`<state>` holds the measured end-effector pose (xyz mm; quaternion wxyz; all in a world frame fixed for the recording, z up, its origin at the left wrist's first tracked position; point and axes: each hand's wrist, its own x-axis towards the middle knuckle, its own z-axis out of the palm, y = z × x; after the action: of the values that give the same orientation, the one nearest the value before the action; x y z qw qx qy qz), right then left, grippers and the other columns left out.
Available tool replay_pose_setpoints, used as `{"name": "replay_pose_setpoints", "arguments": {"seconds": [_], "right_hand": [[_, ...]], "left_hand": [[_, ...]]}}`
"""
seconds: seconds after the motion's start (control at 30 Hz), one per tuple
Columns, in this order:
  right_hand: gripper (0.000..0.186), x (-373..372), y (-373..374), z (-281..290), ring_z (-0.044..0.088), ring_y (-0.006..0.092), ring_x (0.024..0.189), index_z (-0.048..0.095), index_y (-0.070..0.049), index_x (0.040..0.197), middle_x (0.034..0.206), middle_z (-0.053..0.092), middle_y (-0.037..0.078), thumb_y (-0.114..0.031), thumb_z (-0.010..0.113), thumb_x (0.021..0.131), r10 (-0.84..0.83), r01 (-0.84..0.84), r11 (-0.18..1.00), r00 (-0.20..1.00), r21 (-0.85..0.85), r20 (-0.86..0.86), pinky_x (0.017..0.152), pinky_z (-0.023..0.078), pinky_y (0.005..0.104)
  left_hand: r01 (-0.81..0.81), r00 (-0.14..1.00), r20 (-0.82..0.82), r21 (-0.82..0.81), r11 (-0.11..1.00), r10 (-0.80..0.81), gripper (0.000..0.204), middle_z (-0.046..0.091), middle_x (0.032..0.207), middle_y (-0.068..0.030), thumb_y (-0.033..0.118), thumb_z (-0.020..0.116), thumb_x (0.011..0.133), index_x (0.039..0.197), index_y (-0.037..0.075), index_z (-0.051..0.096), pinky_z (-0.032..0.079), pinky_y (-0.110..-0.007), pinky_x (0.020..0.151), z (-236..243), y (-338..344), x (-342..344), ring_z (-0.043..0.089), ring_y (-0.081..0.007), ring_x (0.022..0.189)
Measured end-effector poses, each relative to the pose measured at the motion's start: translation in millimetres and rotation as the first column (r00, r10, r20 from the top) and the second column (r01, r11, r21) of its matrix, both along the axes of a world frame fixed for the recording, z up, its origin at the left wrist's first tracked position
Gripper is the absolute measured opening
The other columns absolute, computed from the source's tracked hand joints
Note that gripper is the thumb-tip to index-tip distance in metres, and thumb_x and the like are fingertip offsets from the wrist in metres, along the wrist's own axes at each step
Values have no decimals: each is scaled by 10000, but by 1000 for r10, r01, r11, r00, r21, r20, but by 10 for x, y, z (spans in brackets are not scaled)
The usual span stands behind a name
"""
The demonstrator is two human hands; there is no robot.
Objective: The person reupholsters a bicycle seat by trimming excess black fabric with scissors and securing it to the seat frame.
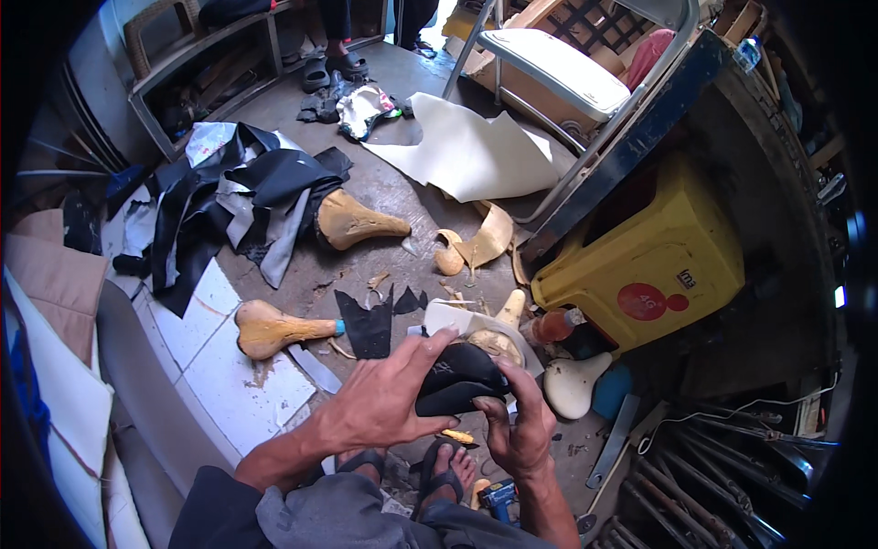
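Between my two hands is a black bicycle saddle point(455, 377), held above the floor in front of my knees. My left hand point(382, 395) grips its left side, thumb below and fingers along the top. On the other side my right hand point(521, 428) pinches the edge between thumb and fingers. Just beyond lies a white curved sheet point(448, 317) with a pale foam saddle point(498, 342) on it, partly hidden by the black one. A bare yellowish saddle core point(279, 330) lies to the left, and another point(355, 221) farther off. A whitish saddle point(573, 384) rests right of my right hand.
Black and grey fabric scraps point(261, 183) are heaped at the left. A large cream sheet point(466, 151) spreads at the back, near a folding chair point(558, 69). To the right are a yellow plastic stool point(658, 247), a metal strip point(613, 441) and dark metal rods point(704, 485). A blue tool point(498, 499) lies by my foot.
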<state>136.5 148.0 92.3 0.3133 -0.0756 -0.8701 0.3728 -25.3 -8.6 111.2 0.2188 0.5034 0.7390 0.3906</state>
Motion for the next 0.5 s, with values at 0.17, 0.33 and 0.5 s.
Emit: {"name": "replay_pose_setpoints", "arguments": {"seconds": [0.17,0.33,0.5], "right_hand": [[388,35,-53,-8,668,378,1194,646,-16,1165,1285,662,250,36,803,814,-80,85,973,996,215,-31,999,549,436],[330,78,-73,-21,629,363,1238,642,-23,1098,1237,566,183,61,786,813,-146,143,987,988,69,46,1019,537,446],[310,62,-101,34,627,334,1173,635,-27,1056,1175,477,139,56,792,802,-115,110,990,992,92,50,1024,525,454]], "left_hand": [[-176,984,31,153,972,173,815,568,1179,-199,286,868,750,1412,91,435,587,-498,709,-264,75,219,704,-428,910],[-216,973,-45,182,959,228,715,549,1206,-199,249,852,758,1337,82,466,590,-515,693,-276,72,265,702,-451,880],[-244,964,-61,186,952,259,682,540,1227,-196,233,839,765,1321,102,466,586,-534,661,-197,-6,268,706,-458,869]]}}
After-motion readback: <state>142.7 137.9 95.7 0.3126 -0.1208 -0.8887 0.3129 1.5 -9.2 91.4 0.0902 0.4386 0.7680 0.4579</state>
